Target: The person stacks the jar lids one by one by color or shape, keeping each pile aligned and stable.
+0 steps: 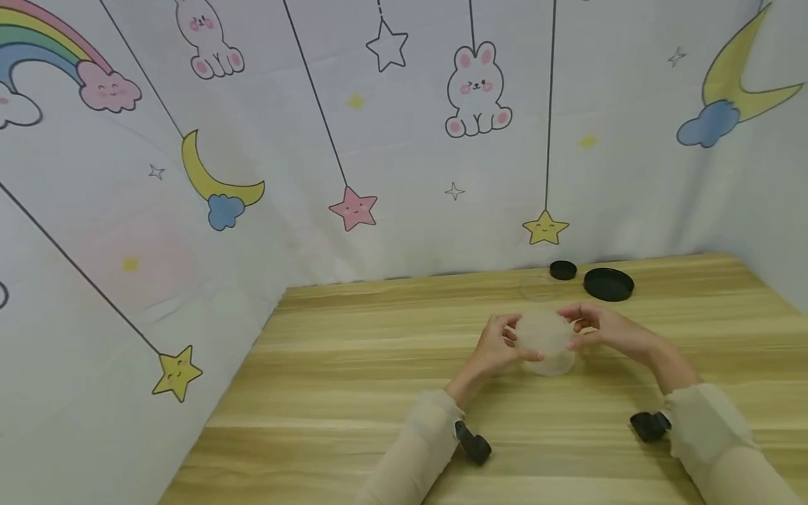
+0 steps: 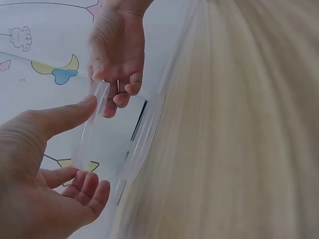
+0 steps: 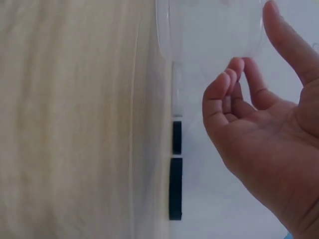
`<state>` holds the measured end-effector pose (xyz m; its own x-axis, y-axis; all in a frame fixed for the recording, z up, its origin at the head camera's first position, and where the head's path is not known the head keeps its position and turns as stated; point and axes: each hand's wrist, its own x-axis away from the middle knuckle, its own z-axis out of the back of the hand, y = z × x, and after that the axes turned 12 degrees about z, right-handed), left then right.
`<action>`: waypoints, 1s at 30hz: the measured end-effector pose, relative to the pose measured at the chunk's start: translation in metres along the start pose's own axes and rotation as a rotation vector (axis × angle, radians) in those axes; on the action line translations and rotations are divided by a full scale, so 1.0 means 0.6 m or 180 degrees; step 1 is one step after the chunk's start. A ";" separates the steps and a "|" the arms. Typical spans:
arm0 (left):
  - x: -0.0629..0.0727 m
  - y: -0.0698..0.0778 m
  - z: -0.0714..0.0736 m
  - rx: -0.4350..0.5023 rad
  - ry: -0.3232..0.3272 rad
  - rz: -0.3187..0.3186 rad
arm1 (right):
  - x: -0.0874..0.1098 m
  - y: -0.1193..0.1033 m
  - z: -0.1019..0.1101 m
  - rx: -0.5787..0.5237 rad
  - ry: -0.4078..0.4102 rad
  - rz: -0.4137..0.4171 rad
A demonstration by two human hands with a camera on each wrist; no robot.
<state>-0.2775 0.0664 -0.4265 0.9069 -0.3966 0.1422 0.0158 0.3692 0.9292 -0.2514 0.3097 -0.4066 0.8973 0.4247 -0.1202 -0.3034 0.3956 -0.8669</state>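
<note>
A translucent, shallow round plastic lid (image 1: 541,328) is held level above the table between both hands. My left hand (image 1: 497,348) pinches its left edge, thumb on top and fingers beneath. On the opposite edge my right hand (image 1: 609,331) pinches the rim between thumb and fingertips, seen also in the left wrist view. Just below, a wider clear round plastic piece (image 2: 144,142) lies on the table, apart from the held lid. From the head view the held lid covers most of it, so its full shape is hard to tell.
Behind the hands on the wood-grain table (image 1: 353,393) lie a faint clear disc (image 1: 536,288), a small black round lid (image 1: 563,270) and a larger black round lid (image 1: 609,284). A patterned white curtain (image 1: 410,154) hangs along the table's back edge.
</note>
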 end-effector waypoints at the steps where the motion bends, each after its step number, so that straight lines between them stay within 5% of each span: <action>1: 0.001 -0.003 -0.001 -0.0029 0.0004 0.0025 | 0.001 0.003 0.000 -0.0018 -0.0033 -0.0018; 15: -0.004 -0.029 -0.024 -0.0590 0.0097 -0.0039 | 0.005 0.032 -0.007 -0.0328 -0.0321 -0.0046; 30: -0.009 -0.041 -0.023 -0.0605 0.0031 -0.0126 | 0.004 0.040 -0.010 -0.0388 -0.0322 -0.0065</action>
<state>-0.2771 0.0714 -0.4548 0.9080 -0.4061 0.1027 0.1298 0.5059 0.8527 -0.2545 0.3156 -0.4308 0.8642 0.4998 -0.0578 -0.2386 0.3059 -0.9217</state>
